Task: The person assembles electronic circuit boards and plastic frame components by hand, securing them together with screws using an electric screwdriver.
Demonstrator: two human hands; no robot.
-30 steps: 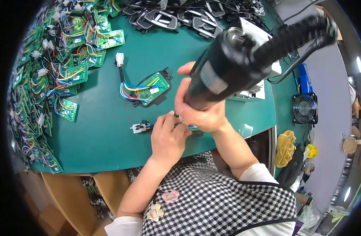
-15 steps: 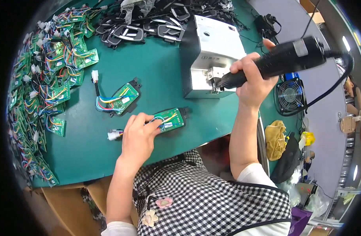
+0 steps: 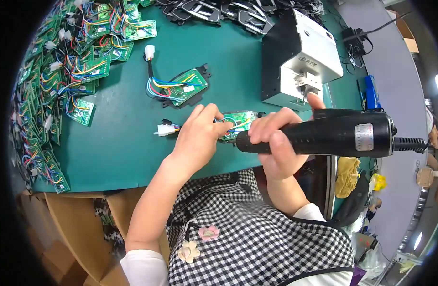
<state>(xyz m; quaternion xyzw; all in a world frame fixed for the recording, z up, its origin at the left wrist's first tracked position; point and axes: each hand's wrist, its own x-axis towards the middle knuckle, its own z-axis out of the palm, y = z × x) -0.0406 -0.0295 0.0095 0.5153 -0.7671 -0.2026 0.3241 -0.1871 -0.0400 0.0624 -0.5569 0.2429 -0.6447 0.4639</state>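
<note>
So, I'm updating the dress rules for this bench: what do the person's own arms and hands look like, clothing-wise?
The left hand and right hand are both bare, without gloves. The forearms are uncovered too, with plain white fabric sleeves farther up. The sleeves emerge beside a black-and-white checked apron with black edging.

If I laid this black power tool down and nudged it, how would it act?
The power tool might roll, since its body looks rounded. The ribbed sleeve at its tail could hinder that. Being thicker toward that end, it is probably tail-heavy.
</note>
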